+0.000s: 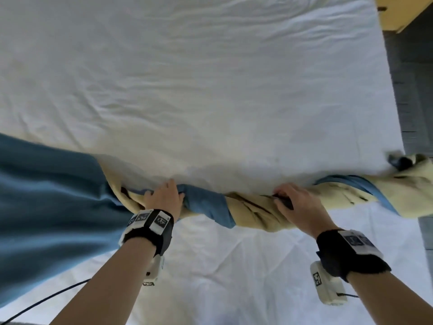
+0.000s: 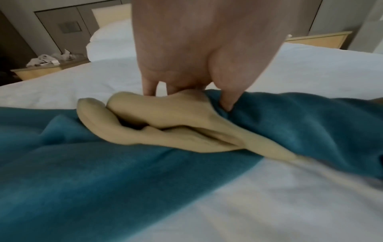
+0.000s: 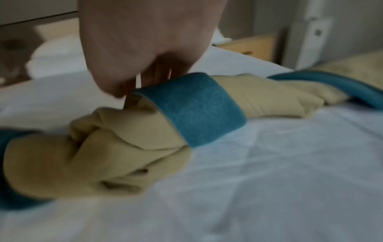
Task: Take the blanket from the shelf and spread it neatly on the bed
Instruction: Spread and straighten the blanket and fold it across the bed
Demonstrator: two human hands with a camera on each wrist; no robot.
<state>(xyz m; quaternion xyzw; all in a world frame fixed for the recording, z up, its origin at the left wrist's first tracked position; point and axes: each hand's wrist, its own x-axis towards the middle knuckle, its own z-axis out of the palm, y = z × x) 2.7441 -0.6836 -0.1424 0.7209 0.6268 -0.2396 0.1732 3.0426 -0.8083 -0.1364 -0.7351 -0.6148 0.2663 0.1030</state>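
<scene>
My left hand (image 1: 165, 195) and right hand (image 1: 296, 202) both pinch the twisted blanket (image 1: 206, 205) lying across the bed (image 1: 210, 90) (blue one side, tan the other), so I should untwist it first, then pull it flat.

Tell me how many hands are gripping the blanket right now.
2. The left hand holds the twisted blanket near its flat blue part; the right hand grips it further right, on the bed.
</scene>
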